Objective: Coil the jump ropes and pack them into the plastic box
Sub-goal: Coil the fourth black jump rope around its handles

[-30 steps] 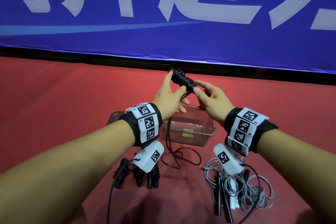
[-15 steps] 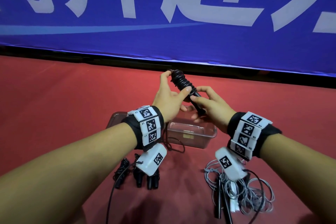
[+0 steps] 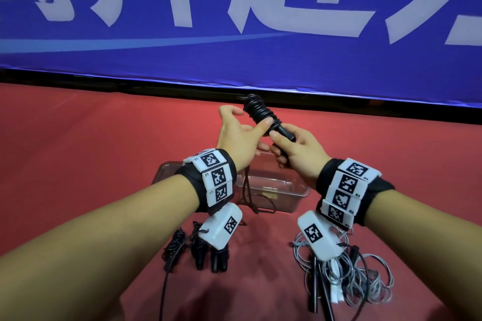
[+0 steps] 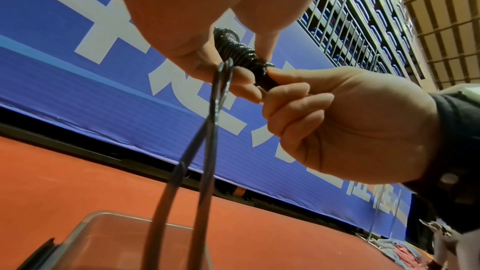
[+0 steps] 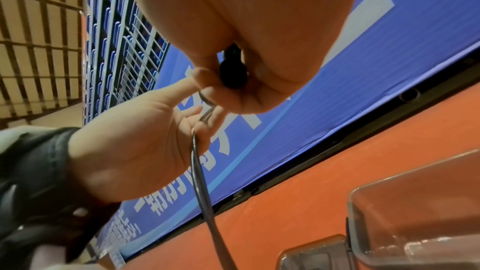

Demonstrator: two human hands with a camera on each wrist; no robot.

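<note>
A black jump rope is held up above the clear plastic box; its cord is wound in tight turns round the upper part of the handles. My right hand grips the bare lower end of the handles. My left hand presses its thumb on the lowest turns, and the doubled loose cord runs out between its fingers. From there the cord hangs down in front of the box to the floor.
Several coiled black ropes lie on the red floor under my left wrist. A tangle of grey ropes lies under my right wrist. A blue banner wall stands behind the box.
My right hand went from fingertips on the coil to a full grip on the handle end. The slack loop on the floor has shrunk as the cord was drawn up.
</note>
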